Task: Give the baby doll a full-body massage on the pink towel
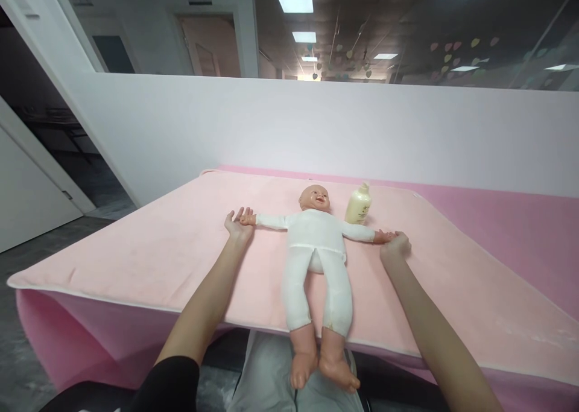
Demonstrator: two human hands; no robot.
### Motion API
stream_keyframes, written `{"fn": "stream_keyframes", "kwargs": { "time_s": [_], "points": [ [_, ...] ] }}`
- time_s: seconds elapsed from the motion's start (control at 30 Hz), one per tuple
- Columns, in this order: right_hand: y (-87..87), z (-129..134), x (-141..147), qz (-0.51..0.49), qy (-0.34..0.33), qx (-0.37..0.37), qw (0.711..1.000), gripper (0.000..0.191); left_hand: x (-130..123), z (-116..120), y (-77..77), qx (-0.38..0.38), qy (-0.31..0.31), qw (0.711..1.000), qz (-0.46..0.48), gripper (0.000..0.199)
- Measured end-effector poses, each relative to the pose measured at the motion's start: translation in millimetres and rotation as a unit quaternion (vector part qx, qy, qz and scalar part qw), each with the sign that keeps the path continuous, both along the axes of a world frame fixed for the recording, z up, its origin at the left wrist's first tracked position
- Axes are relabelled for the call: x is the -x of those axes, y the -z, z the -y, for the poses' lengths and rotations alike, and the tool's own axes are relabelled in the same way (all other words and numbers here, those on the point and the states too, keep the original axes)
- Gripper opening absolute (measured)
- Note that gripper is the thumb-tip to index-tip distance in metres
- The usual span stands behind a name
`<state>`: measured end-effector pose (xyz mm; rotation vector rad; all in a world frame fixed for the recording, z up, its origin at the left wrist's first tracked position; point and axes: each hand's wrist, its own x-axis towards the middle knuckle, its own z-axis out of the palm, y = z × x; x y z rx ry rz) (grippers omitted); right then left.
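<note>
A baby doll (316, 237) with a white cloth body lies on its back on the pink padded table cover (158, 243), arms stretched out sideways. Its feet hang over the front edge. My left hand (239, 224) is palm up at the doll's hand on the left, which rests in it, with my fingers partly spread around it. On the right, my right hand (396, 247) is closed around the fingers of the doll's other hand. A pale yellow pump bottle (359, 205) stands just behind the doll's arm on the right.
Behind the table rises a white wall (316, 128) with a window above it. A darker pink cloth (506, 231) shows at the right and hangs down at the front left. My legs (271, 376) are below the front edge. A white door (36, 189) is at the far left.
</note>
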<state>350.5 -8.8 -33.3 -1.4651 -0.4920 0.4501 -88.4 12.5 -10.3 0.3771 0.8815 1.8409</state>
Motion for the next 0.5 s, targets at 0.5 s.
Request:
{"fn": "stream_keyframes", "kwargs": {
  "time_s": [0.5],
  "points": [
    [-4.0, 10, 69, -0.161, -0.22, -0.106, 0.956, 0.038, -42, 8, 1.4, -0.017, 0.138, 0.986, -0.096, 0.016]
  ]
}}
